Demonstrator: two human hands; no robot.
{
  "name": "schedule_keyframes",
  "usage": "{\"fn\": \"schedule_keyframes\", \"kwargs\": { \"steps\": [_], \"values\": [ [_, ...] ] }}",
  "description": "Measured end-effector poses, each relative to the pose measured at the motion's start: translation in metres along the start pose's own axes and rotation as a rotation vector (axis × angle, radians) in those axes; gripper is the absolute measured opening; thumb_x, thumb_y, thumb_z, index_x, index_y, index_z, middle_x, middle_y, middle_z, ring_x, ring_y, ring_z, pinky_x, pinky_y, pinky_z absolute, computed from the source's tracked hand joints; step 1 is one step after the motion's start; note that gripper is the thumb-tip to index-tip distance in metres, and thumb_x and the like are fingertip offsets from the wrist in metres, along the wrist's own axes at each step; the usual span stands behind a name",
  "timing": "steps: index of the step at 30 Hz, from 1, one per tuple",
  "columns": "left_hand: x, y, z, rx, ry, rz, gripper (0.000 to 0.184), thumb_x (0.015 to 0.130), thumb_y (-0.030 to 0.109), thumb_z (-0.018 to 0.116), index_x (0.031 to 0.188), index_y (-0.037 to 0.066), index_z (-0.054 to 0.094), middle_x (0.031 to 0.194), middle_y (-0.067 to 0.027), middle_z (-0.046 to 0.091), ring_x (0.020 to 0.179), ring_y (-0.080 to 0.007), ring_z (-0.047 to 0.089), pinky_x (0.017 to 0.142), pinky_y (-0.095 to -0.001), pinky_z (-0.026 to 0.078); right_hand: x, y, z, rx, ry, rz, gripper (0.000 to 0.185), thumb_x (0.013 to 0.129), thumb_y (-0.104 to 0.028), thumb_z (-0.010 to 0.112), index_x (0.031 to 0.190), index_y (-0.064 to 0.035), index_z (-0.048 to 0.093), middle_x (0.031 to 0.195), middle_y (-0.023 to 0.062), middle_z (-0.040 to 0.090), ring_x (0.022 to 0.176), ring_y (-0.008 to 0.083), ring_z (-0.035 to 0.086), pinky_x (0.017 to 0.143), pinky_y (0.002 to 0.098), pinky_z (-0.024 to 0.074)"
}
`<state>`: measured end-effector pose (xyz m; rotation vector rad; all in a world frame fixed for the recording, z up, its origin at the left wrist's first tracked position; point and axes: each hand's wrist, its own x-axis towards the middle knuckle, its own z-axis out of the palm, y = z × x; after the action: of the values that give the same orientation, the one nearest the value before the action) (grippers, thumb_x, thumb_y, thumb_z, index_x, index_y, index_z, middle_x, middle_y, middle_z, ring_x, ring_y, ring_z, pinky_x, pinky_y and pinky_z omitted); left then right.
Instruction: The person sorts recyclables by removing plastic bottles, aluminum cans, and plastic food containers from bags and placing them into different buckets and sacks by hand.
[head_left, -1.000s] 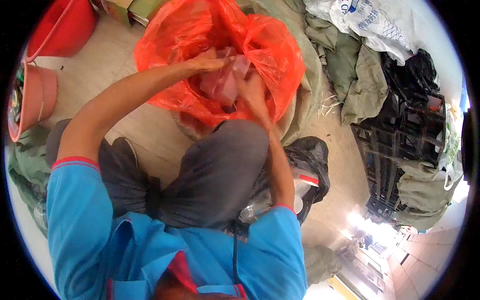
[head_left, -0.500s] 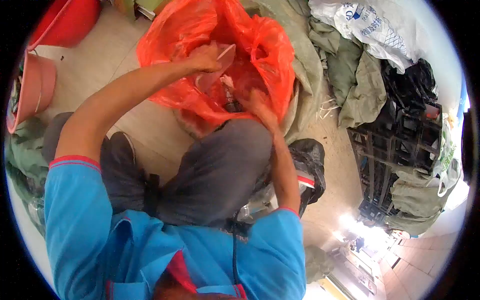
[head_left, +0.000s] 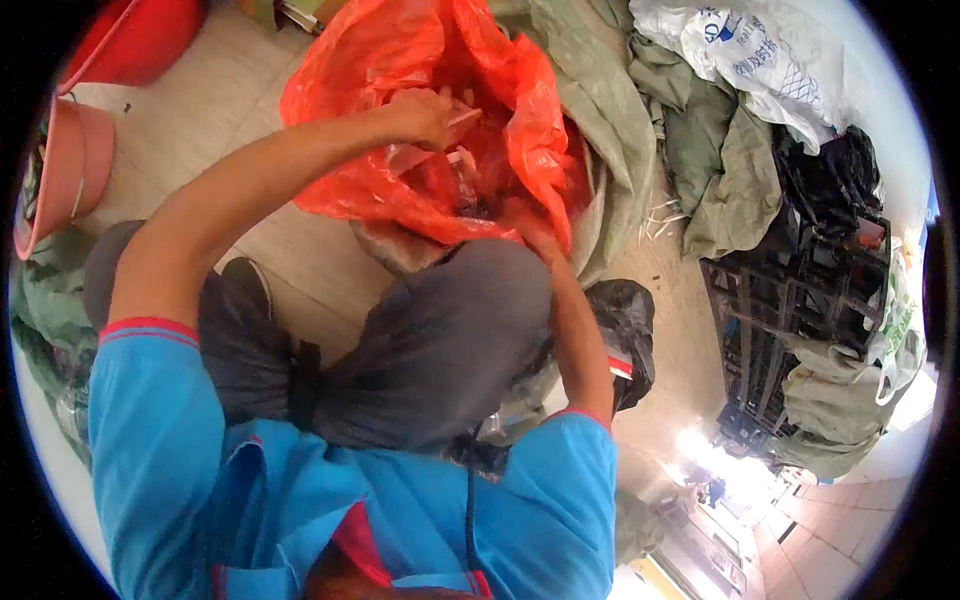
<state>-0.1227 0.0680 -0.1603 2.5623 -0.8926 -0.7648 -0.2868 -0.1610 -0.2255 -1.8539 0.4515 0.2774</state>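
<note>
A large red plastic bag (head_left: 345, 90) stands open in front of my knees, its mouth spread wide. Over its middle, my left hand (head_left: 422, 117) is closed on a clear plastic piece with a straight pale edge (head_left: 463, 121); whether it is a bag or a sheet I cannot tell. My right hand (head_left: 530, 222) reaches inside the near right part of the red bag, and its fingers are hidden by red film and shadow. Between the hands lie small clear and dark items (head_left: 465, 180), too blurred to name.
A green-grey woven sack (head_left: 615, 130) surrounds the bag's right side. Black plastic crates (head_left: 745, 310), a white printed bag (head_left: 750, 50) and a black bag (head_left: 625, 310) are to the right. A red tub (head_left: 150, 45) and a pink bucket (head_left: 80, 160) stand at the left.
My right hand has sunk deeper into the red bag, so its fingers no longer show. My left hand has turned slightly with the clear plastic piece, and the bag's right rim has folded inward.
</note>
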Motion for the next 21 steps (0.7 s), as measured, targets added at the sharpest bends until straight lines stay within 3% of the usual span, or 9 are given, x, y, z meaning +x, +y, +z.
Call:
{"fn": "schedule_keyframes", "kwargs": {
  "steps": [2,6,9,11,12,14,21],
  "values": [
    [0.003,-0.003,0.009,0.048,0.027,0.071,0.065,0.092,0.053,0.032,0.120,-0.002,0.052,0.103,-0.0175,0.062,0.104,-0.0334,0.058,0.084,-0.0441,0.049,0.003,-0.009,-0.004,0.010,-0.009,0.011,0.031,0.083,-0.026,0.058,0.100,0.0000,0.062,0.093,0.0162,0.063,0.089,0.0260,0.060,0.082,0.0357,0.0458],
    [0.004,-0.006,0.010,0.076,-0.037,0.162,0.060,0.093,0.052,0.032,0.119,0.002,0.055,0.108,-0.0173,0.061,0.106,-0.0325,0.058,0.086,-0.0434,0.048,0.007,-0.023,-0.008,0.034,-0.020,0.023,0.031,0.083,-0.026,0.058,0.101,0.0001,0.061,0.094,0.0156,0.062,0.090,0.0255,0.060,0.083,0.0353,0.0456],
    [0.009,-0.006,0.013,0.058,-0.016,0.173,0.060,0.090,0.054,0.037,0.117,0.003,0.056,0.114,-0.0183,0.057,0.105,-0.0321,0.058,0.086,-0.0426,0.048,0.013,-0.026,-0.007,0.029,-0.011,0.014,0.031,0.083,-0.025,0.058,0.102,0.0001,0.061,0.095,0.0151,0.062,0.091,0.0251,0.060,0.083,0.0351,0.0455],
    [0.006,0.000,0.003,0.097,-0.164,-0.068,0.061,0.085,0.056,0.046,0.115,0.004,0.056,0.116,-0.0189,0.056,0.104,-0.0318,0.058,0.086,-0.0418,0.048,0.017,-0.024,-0.004,0.031,-0.011,0.015,0.031,0.083,-0.025,0.058,0.103,0.0002,0.061,0.096,0.0148,0.062,0.092,0.0248,0.059,0.083,0.0349,0.0454],
    [0.004,-0.001,0.002,0.094,-0.166,-0.072,0.061,0.085,0.056,0.046,0.115,0.004,0.056,0.116,-0.0189,0.056,0.104,-0.0318,0.058,0.086,-0.0418,0.048,0.017,-0.024,-0.004,0.030,-0.012,0.019,0.031,0.083,-0.024,0.058,0.103,0.0002,0.060,0.096,0.0146,0.062,0.092,0.0247,0.059,0.083,0.0348,0.0454],
    [0.004,0.001,-0.002,0.004,-0.078,-0.044,0.062,0.075,0.051,0.058,0.115,0.003,0.056,0.111,-0.0186,0.060,0.104,-0.0322,0.059,0.085,-0.0412,0.048,0.017,-0.023,-0.006,0.016,-0.012,0.026,0.032,0.083,-0.024,0.058,0.104,0.0002,0.060,0.097,0.0143,0.062,0.093,0.0244,0.059,0.084,0.0346,0.0453],
    [0.031,-0.017,-0.001,-0.087,-0.043,-0.094,0.062,0.061,0.035,0.066,0.113,0.002,0.056,0.110,-0.0186,0.061,0.103,-0.0329,0.059,0.082,-0.0416,0.049,-0.009,0.008,-0.038,-0.096,0.001,0.146,0.032,0.084,-0.023,0.058,0.106,0.0004,0.059,0.099,0.0132,0.061,0.094,0.0235,0.058,0.084,0.0339,0.0450]
  ]
}}
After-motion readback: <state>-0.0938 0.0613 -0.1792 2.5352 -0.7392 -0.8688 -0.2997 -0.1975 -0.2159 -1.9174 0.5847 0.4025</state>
